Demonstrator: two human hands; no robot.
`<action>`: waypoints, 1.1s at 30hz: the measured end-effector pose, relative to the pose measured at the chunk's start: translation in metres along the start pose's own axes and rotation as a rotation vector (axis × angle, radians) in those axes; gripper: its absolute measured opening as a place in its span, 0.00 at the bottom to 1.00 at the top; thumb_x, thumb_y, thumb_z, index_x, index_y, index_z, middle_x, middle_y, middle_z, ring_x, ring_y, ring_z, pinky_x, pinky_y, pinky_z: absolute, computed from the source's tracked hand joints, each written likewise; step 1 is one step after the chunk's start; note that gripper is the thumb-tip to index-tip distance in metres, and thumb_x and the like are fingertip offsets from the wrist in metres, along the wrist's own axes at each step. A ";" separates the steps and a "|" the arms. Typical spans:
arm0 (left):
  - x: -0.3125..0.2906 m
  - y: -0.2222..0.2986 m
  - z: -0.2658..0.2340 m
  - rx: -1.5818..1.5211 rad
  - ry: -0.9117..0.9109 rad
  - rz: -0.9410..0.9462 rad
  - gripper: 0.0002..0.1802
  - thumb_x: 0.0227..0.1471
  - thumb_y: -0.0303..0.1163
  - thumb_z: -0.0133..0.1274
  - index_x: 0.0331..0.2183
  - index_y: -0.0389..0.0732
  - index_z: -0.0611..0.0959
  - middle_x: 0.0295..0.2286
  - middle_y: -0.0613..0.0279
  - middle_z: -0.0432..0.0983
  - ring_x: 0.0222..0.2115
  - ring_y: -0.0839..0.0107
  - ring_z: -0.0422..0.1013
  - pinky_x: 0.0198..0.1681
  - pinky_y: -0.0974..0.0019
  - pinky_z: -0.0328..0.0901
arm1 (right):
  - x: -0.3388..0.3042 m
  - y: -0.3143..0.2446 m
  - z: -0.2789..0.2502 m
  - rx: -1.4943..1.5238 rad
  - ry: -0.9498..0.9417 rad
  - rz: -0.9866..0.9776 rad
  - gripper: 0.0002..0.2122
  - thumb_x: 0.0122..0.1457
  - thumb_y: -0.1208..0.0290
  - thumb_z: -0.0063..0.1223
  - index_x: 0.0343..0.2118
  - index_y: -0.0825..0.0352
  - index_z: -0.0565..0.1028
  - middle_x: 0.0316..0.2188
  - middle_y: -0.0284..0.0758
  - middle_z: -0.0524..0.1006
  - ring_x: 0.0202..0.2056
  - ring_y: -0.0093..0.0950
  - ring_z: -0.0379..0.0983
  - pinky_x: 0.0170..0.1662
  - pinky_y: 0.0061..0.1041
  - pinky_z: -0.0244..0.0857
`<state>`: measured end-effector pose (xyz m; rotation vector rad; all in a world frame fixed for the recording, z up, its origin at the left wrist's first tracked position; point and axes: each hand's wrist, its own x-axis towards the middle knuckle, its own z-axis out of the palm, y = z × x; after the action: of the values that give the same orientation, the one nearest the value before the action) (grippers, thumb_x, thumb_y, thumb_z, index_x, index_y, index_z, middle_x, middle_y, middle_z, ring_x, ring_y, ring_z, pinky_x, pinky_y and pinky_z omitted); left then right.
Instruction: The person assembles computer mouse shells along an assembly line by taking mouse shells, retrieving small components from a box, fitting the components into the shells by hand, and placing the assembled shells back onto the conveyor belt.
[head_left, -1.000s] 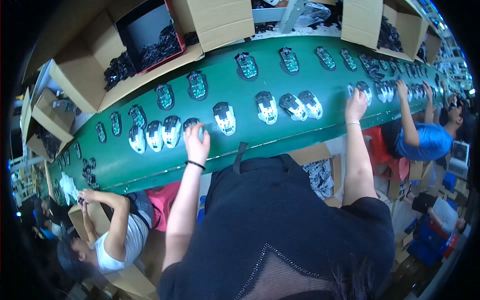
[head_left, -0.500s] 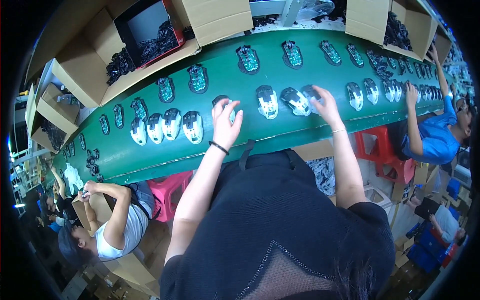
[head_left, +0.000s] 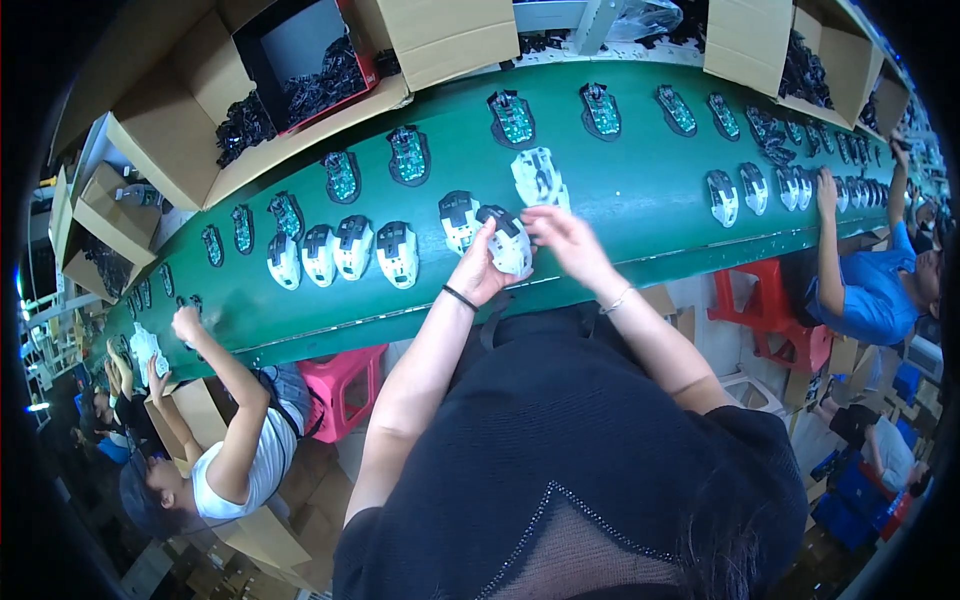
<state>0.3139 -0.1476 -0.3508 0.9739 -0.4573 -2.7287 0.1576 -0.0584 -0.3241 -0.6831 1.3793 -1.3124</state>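
In our left hand point(head_left: 483, 272) we hold a white computer mouse with a black top panel point(head_left: 510, 247), tilted and raised at the near side of the long green belt point(head_left: 655, 180). Our thumb lies along its left edge and the fingers close round from beneath, so this grip is clamped on the mouse. Our right hand point(head_left: 570, 248) comes in from the other side, its fingers bent and its thumb near the forefinger, the tips just beside the mouse's right edge. It is blurred, and we cannot tell whether those fingertips touch the mouse, pinch anything or stand apart.

Just beyond our hands we see a pale mouse shell point(head_left: 537, 172) on the belt, with another white piece partly hidden behind our right fingers. A second black-and-white mouse point(head_left: 458, 218) lies just left of the held one. Farther left we have a group of four assembled mice point(head_left: 397, 257), and along the far side a row of green circuit boards point(head_left: 513, 120) in black bases.
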 end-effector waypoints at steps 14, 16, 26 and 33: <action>-0.084 0.071 -0.049 -0.204 0.025 0.235 0.32 0.49 0.59 0.44 0.51 0.51 0.67 0.44 0.54 0.69 0.43 0.53 0.67 0.46 0.45 0.63 | 0.076 0.010 -0.051 -1.267 0.236 -0.334 0.09 0.45 0.78 0.53 0.32 0.64 0.76 0.37 0.35 0.73 0.41 0.37 0.69 0.45 0.33 0.64; -0.100 0.079 -0.055 -0.243 0.070 0.274 0.30 0.50 0.59 0.42 0.50 0.52 0.68 0.42 0.54 0.70 0.42 0.54 0.68 0.45 0.45 0.63 | 0.070 0.008 -0.073 -1.019 0.365 -0.415 0.09 0.48 0.82 0.48 0.33 0.66 0.75 0.36 0.36 0.74 0.37 0.35 0.72 0.40 0.28 0.66; -0.130 0.087 -0.082 -0.346 0.101 0.322 0.31 0.49 0.57 0.46 0.51 0.51 0.67 0.42 0.55 0.70 0.43 0.55 0.66 0.46 0.48 0.62 | -0.005 0.044 -0.196 0.081 0.706 -0.030 0.11 0.58 0.74 0.45 0.42 0.71 0.70 0.35 0.34 0.74 0.37 0.22 0.70 0.40 0.19 0.65; -0.123 0.083 -0.067 -0.306 0.101 0.345 0.30 0.49 0.57 0.45 0.50 0.51 0.68 0.40 0.55 0.71 0.39 0.60 0.69 0.39 0.53 0.66 | 0.011 0.016 -0.129 -0.985 0.898 -0.149 0.14 0.46 0.68 0.58 0.34 0.69 0.73 0.39 0.44 0.69 0.45 0.41 0.62 0.49 0.37 0.56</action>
<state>0.4580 -0.2029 -0.2990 0.8561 -0.1620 -2.3394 0.0391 -0.0222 -0.3636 -0.8676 2.8310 -1.0094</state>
